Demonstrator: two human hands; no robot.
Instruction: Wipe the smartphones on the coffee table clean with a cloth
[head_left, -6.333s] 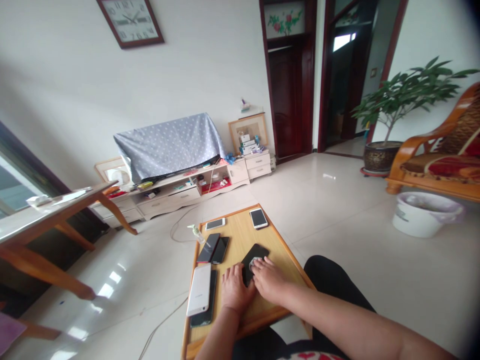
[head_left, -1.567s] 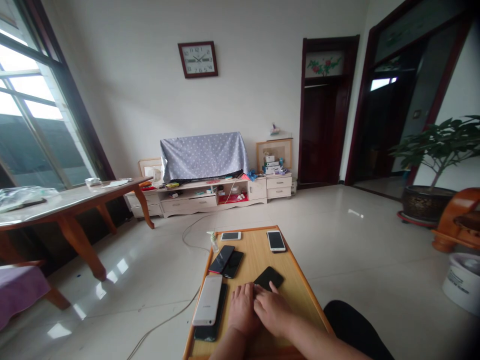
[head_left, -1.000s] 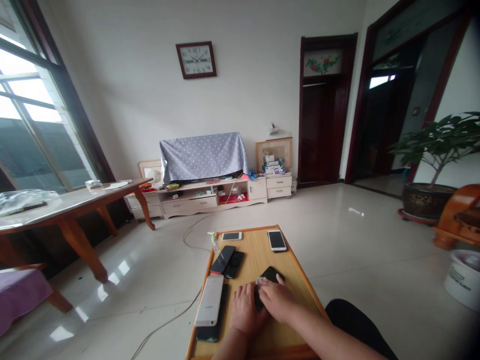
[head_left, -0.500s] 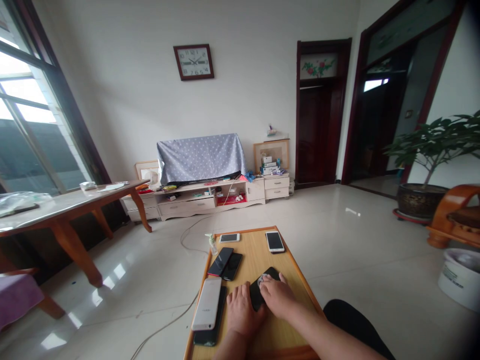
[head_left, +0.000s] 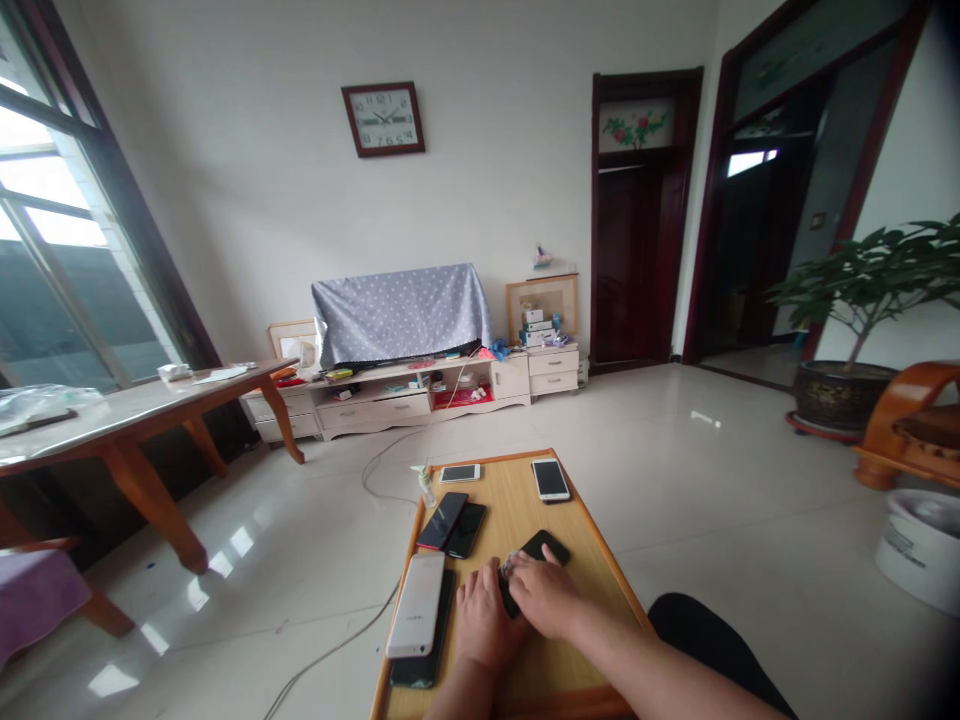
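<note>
A black smartphone point(head_left: 553, 545) lies on the small wooden table point(head_left: 517, 490), partly covered by my hands. My left hand point(head_left: 481, 618) grips it along its left side and lower end. Over the middle of the screen, my right hand point(head_left: 546, 594) presses a small whitish crumpled wipe point(head_left: 511, 563) under its bent fingers. The wipe is mostly hidden. To the left, a white phone point(head_left: 417, 605) rests face down on a dark one point(head_left: 445, 640). Farther up, a red-edged dark phone point(head_left: 442, 520) overlaps a black phone point(head_left: 466, 530).
Two white phones point(head_left: 459, 473) point(head_left: 551, 480) lie at the table's far end. A clear pump bottle point(head_left: 427, 486) stands at the left edge. A cable point(head_left: 330, 650) runs over the floor. My dark-clothed knee point(head_left: 697, 640) is on the right, with a white bucket point(head_left: 922, 550) beyond.
My right hand with the wipe has slid left and slightly down across the phone, uncovering more of its upper end. My left hand has stayed nearly in place.
</note>
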